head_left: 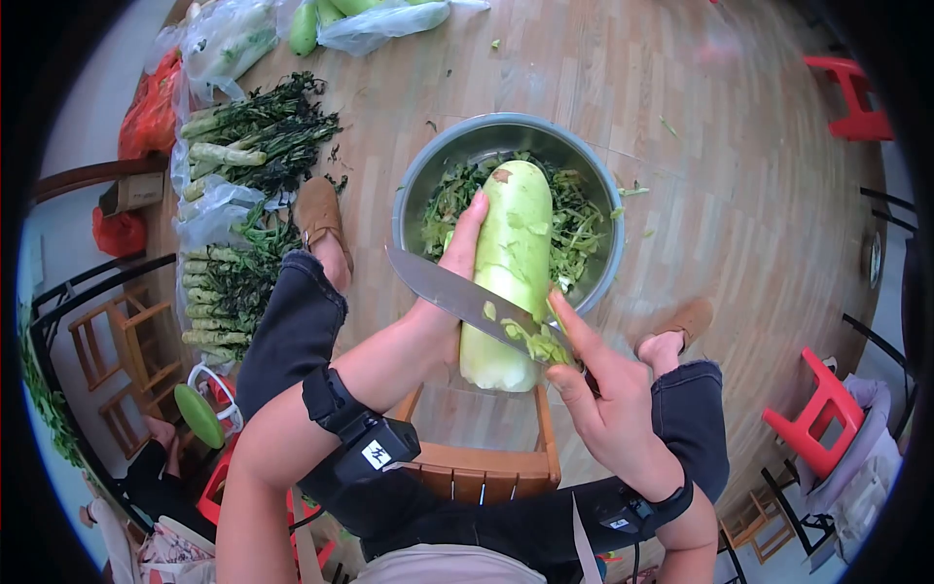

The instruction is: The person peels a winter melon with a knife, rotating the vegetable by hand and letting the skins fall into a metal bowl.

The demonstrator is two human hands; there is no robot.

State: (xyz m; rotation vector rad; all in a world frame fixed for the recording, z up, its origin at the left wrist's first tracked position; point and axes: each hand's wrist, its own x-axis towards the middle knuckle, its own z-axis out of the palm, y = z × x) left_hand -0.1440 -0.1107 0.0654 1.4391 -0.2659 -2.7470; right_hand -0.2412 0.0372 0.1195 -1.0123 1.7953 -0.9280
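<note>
A long pale green gourd (516,234) slants over a metal basin (401,195), its far end above the greens inside and its pale near end toward me. My left hand (465,243) is wrapped round the gourd's left side and partly hidden behind it. In my right hand (611,394) is a wide-bladed knife (438,287), its handle mostly covered by my fingers. The blade lies across the gourd's lower part, pointing up and left. Bits of green peel (535,341) cling to the blade near my fingers. The gourd's skin looks patchily peeled.
Leafy green stalks (219,282) lie in rows on the floor at left, with plastic bags (229,44) and more green gourds (304,29) beyond. A wooden stool (486,462) stands between my legs. Red stools (822,414) are at right. Another person's foot (163,433) shows at left.
</note>
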